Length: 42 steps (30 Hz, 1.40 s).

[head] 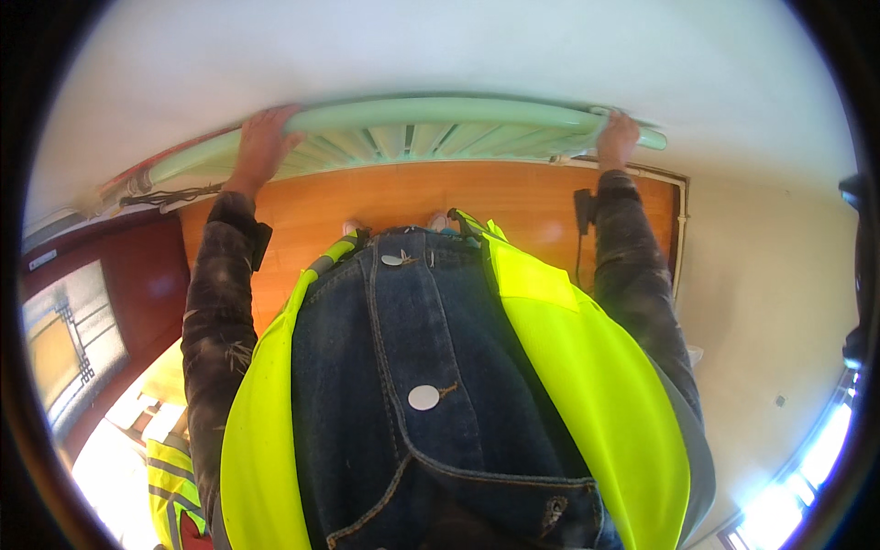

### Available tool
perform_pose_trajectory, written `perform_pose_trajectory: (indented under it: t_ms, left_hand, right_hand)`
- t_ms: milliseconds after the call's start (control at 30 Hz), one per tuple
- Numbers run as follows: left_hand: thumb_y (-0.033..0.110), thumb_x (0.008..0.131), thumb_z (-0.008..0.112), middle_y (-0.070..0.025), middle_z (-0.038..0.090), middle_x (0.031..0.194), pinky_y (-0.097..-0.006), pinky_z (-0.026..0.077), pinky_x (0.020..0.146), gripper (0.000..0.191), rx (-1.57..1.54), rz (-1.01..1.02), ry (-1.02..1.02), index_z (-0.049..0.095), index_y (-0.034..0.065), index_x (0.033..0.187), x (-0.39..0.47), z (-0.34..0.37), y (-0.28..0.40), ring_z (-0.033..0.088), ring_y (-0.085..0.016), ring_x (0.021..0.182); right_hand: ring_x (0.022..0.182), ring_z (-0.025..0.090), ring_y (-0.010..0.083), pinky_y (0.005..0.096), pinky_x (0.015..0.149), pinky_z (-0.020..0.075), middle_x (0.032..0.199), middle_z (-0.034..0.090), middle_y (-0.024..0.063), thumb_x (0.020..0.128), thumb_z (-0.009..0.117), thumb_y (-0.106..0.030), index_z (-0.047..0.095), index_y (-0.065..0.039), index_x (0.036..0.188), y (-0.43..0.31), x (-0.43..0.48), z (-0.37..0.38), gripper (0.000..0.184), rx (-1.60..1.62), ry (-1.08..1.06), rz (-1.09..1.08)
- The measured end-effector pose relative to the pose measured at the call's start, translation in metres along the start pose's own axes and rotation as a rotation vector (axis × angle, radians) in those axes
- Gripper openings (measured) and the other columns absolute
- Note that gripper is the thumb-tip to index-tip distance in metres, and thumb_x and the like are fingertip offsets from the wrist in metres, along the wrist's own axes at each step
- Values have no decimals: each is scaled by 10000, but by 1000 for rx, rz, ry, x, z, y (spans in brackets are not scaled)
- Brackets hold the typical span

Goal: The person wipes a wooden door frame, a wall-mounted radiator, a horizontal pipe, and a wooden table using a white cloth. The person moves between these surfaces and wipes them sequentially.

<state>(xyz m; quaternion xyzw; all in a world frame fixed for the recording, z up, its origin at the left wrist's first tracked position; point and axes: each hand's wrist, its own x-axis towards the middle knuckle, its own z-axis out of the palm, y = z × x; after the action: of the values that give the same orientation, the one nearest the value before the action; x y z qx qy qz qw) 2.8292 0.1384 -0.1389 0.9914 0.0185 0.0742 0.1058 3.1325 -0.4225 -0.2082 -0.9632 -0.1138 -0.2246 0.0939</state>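
Observation:
A pale green radiator (440, 112) with a thick rounded top tube and vertical columns stands against the white wall. My left hand (263, 148) rests on the tube towards its left end, fingers over the top and thumb apart. Near the right end, my right hand (618, 137) is closed on a whitish, partly see-through cloth or film (591, 140) that lies against the tube. The hand hides part of this piece, and its exact material cannot be told.
White pipes (682, 227) run along the right wall from the radiator. Dark cables (172, 197) hang by its left end. A dark red door (148, 275) with a patterned pane is at left. Orange-brown flooring (412, 189) lies below. Another hi-vis vest (170, 481) shows at lower left.

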Motion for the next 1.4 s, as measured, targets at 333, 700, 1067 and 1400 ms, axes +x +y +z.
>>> perform_pose_trajectory:
  t_ms: [333,700,1067,1400]
  left_hand:
    - [350,887,636,-115,587,1262,-448,335,1027,485,33,-23,-33,540,123,1304,-1,5,-1,497,-320,1197]
    - [360,896,633,-99,583,1271,-440,327,1033,494,57,-35,-53,530,133,1322,1,1,5,490,-299,1218]
    - [318,887,646,-116,580,1257,-458,342,1022,500,53,-12,-92,519,134,1334,2,1,0,502,-321,1201]
    - [264,873,661,-112,582,1246,-452,349,1016,487,86,-32,-112,523,135,1322,1,-1,0,498,-327,1193]
  right_hand:
    - [1146,531,297,613,985,337,1110,615,99,895,582,-216,634,-95,1003,-221,-72,-13,170,227,52,-82]
    - [1008,590,286,448,912,438,1041,643,74,823,657,-189,636,-97,975,-271,-67,-39,178,554,-2,-626]
    - [919,578,350,480,799,448,925,639,132,899,583,-169,628,-55,928,-29,-16,-5,125,96,171,-58]
    - [1037,570,370,474,918,437,1085,634,205,972,475,-145,651,33,987,89,27,9,251,-14,74,337]
